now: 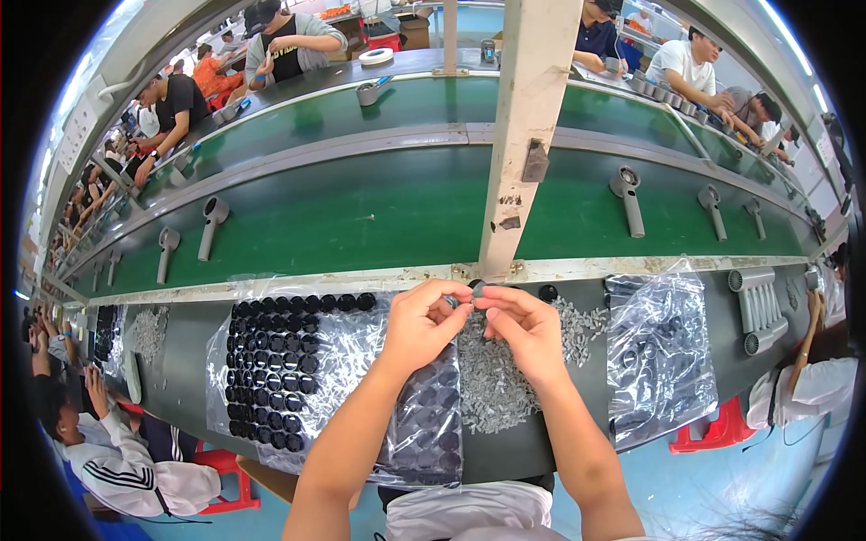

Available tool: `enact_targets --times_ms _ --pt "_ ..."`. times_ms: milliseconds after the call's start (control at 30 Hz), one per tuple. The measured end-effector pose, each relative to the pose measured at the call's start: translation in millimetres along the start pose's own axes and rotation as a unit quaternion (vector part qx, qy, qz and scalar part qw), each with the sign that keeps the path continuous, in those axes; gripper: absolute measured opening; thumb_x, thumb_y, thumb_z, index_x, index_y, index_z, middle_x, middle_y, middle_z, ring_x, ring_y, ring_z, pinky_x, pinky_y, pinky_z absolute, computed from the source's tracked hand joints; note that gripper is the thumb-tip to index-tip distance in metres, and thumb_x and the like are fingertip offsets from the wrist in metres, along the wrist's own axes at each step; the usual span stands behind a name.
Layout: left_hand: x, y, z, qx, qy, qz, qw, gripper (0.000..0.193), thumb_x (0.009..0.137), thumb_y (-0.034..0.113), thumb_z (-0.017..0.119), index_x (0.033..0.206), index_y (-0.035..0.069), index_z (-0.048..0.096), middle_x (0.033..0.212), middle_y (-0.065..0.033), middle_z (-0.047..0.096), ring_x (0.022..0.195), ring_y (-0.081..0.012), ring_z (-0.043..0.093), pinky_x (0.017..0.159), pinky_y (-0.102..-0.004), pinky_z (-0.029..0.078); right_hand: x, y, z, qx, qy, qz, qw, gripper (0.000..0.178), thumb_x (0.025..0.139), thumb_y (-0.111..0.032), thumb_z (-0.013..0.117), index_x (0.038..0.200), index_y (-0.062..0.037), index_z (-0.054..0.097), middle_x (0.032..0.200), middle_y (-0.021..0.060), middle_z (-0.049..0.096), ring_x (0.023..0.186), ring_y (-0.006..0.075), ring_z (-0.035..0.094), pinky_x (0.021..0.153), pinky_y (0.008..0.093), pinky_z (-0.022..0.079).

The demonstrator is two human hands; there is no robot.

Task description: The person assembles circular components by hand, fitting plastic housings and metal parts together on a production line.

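Observation:
My left hand (422,320) and my right hand (525,329) meet above the table, fingertips pinched together. Between them is a small dark round cap (475,283) with a small grey piece (479,292) against it; fingers cover much of both. The left fingers are on the cap's side, the right ones on the grey piece's. Beneath and beside my right hand spreads a pile of small grey plastic pieces (496,397). One loose black cap (548,293) lies just beyond that hand. To the left, rows of black round caps (275,361) rest on clear plastic sheeting (347,347).
Another clear plastic bag (663,361) with dark parts lies right of the pile. Grey handheld fans (762,311) are stacked farther right. A green conveyor (361,216) carries spaced fans past a pale upright post (523,135). Co-workers sit on both sides and across.

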State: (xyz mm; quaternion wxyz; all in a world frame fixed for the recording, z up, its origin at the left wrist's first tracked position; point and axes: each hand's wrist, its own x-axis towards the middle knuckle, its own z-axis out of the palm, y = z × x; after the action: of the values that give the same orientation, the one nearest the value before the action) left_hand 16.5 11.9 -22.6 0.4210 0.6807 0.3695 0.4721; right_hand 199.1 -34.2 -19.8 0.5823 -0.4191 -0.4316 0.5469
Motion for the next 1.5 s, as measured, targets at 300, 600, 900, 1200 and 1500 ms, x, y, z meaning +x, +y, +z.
enact_targets --times_ms 300,600,900,1200,1500 --pt "-0.6 -2.9 -1.1 0.000 -0.013 -0.009 1.000 0.015 0.090 -0.003 0.073 0.105 -0.001 0.069 0.088 -0.0033 0.073 0.067 -0.0019 0.063 0.060 -0.0188 0.048 0.3 0.7 -1.1 0.002 0.000 0.001 1.000 0.032 0.095 0.003 0.063 0.127 0.0028 0.067 0.109 0.0114 0.075 0.077 0.0113 0.065 0.069 0.0256 0.053" --pt "-0.4 -2.9 -0.3 0.005 -0.009 0.003 1.000 0.014 0.091 -0.003 0.072 0.104 -0.002 0.069 0.084 -0.0021 0.071 0.067 -0.0020 0.062 0.059 -0.0189 0.048 -0.2 -1.9 -0.3 -0.001 -0.007 0.002 1.000 0.032 0.095 0.002 0.063 0.127 0.0030 0.067 0.109 0.0115 0.075 0.079 0.0119 0.065 0.070 0.0261 0.054" --pt "-0.6 -4.2 -0.6 -0.021 -0.016 0.001 1.000 0.014 0.092 -0.006 0.069 0.106 -0.002 0.069 0.086 -0.0019 0.069 0.068 -0.0020 0.061 0.058 -0.0184 0.046 0.0 0.4 -1.1 -0.010 -0.018 -0.004 1.000 0.030 0.095 0.001 0.064 0.125 0.0026 0.067 0.108 0.0111 0.075 0.079 0.0115 0.065 0.070 0.0261 0.053" --pt "-1.2 -3.2 -2.1 -0.062 -0.018 -0.014 0.998 0.012 0.092 -0.007 0.067 0.103 -0.003 0.069 0.092 -0.0029 0.066 0.071 -0.0033 0.062 0.060 -0.0193 0.047 0.6 1.9 -0.9 -0.009 -0.017 0.002 1.000 0.029 0.096 0.001 0.064 0.124 0.0019 0.068 0.107 0.0109 0.076 0.078 0.0107 0.064 0.069 0.0256 0.052" --pt "-1.7 -5.1 -3.1 -0.055 -0.024 -0.016 0.998 0.011 0.092 -0.007 0.067 0.102 -0.003 0.069 0.092 -0.0028 0.066 0.073 -0.0028 0.061 0.060 -0.0192 0.047 0.6 0.5 -0.6 -0.005 -0.013 -0.004 1.000 0.027 0.096 0.000 0.065 0.123 0.0016 0.069 0.107 0.0107 0.076 0.077 0.0108 0.064 0.068 0.0250 0.052"
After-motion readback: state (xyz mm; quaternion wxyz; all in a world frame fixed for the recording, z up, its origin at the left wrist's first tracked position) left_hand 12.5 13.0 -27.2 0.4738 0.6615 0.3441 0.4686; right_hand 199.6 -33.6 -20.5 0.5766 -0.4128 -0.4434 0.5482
